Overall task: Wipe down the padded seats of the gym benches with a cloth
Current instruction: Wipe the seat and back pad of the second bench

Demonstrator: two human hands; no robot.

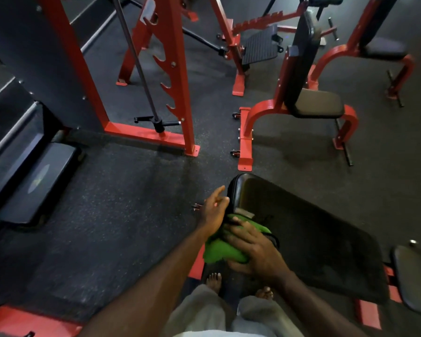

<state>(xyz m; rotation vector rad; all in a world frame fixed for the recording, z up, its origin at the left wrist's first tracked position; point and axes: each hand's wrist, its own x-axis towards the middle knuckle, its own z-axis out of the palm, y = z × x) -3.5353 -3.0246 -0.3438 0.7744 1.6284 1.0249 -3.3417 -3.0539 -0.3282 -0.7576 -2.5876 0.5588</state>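
Dark rubber gym floor [122,215] w/ red-framed equipment all round; rack upright [180,81] stands ahead-left, second bench [316,103] w/ upright back pad ahead-right, a third seat [384,48] beyond it at far right.

Nearest pad [301,239]: black, long, sits directly in front of the person; long axis runs from rounded near-left end at approx centre frame down toward lower right; surface tilted, how steeply cannot tell; small separate seat pad [416,283] lies just beyond its lower-right end.

Green cloth [219,249]: bunched at the pad's left long edge, partly on top, partly hanging over the side; right hand [253,249] is on top of it, fingers curled round the bunch, gripping; left hand [214,207] just beside pad's rounded end, fingers straight and loose, holding nothing; contact w/ pad edge unclear.

Judgement: cloth sits near the pad's upper-left end, so unwiped length prob. lies rightward and down from right hand; right hand is the nearer and working hand; stroke should follow long axis. Room: pad top unobstructed along its length; floor open to left; bare feet [214,279] close under the pad edge; red base frame [367,312] low at right, a minor snag for hanging cloth.
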